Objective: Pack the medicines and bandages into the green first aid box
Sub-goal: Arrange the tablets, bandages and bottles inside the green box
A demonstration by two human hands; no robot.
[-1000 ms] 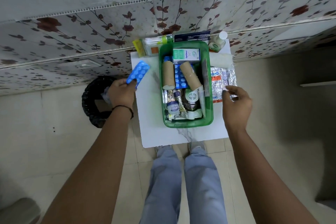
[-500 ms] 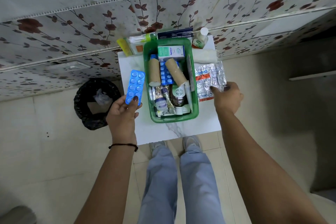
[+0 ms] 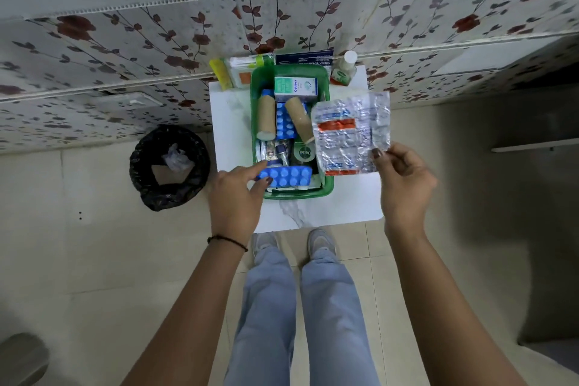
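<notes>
The left hand [image 3: 235, 194] pinches one end of a blue blister pack [image 3: 284, 176], which lies crosswise over the near end of the green first aid box [image 3: 297, 193] and hides what sits beneath it. Beyond that hand, two tan bandage rolls [image 3: 266, 117] point lengthwise along the box. The right hand [image 3: 404, 182] pinches the corner of silver tablet strips [image 3: 351, 131], held up flat with their long axis pointing away, covering the box's right rim; their print is unreadable.

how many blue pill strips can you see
2. One blue strip is in the left hand, over the near end of the green box. The other lies in the box between two tan rolls. More may be buried underneath.
</notes>
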